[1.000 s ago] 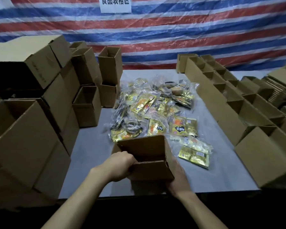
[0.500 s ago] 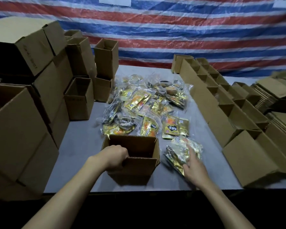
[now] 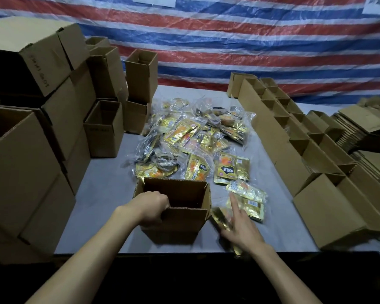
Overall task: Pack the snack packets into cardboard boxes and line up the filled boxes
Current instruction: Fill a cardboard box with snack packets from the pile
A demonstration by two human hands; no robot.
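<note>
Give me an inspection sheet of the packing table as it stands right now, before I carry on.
Surface: grey table, dimly lit.
Job's things: open box upright at the near edge, no packets seen inside; heap of snack packets behind it; a few loose packets to its right; row of open boxes along the right side, contents not visible.
Clutter: stacked boxes on the left; flat cardboard stacks far right.
Hands: left hand grips the open box's near wall; right hand lies on the loose packets, index finger out, grip unclear.
Cables: nothing seen.
Surroundings: striped tarp behind the table.
</note>
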